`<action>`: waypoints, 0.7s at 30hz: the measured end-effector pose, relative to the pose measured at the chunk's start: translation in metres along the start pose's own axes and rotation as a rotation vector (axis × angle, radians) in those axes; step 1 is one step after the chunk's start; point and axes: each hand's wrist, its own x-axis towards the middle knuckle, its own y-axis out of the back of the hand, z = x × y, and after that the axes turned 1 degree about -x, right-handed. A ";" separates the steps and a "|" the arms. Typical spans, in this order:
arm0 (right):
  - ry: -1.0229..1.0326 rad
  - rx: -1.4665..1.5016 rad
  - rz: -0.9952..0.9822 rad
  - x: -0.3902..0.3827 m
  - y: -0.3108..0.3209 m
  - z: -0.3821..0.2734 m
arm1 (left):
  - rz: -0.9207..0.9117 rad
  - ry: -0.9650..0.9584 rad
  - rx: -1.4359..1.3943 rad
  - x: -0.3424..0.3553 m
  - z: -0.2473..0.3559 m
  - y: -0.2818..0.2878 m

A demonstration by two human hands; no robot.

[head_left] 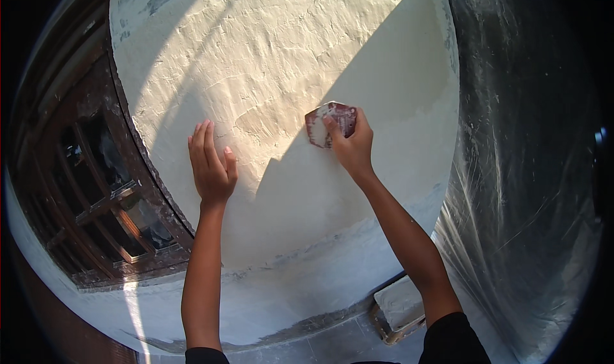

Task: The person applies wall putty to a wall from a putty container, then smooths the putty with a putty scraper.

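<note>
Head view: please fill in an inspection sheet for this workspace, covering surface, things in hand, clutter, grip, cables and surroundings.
Surface: cream wall, ridged where sunlit in the upper middle, smoother-looking in the shade at right.
Things in hand: flat reddish-brown piece, smeared whitish.
Clutter: pale-topped rectangular object low at right, partly hidden by the right forearm.
Grip: right hand closed on the piece, thumb across its face; left hand open, palm toward the wall, seemingly resting on it.
Cables: nothing seen.
Surroundings: brown wooden window frame at left; clear plastic sheeting at right.
</note>
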 end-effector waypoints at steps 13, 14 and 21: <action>-0.247 -0.077 0.173 0.034 0.027 0.000 | 0.007 0.014 0.014 0.001 -0.002 0.003; -0.244 -0.074 0.172 0.034 0.027 -0.001 | 0.010 0.013 0.017 0.001 -0.001 0.003; 0.009 -0.313 0.000 0.023 0.019 0.007 | 0.030 0.011 0.042 0.002 0.000 0.002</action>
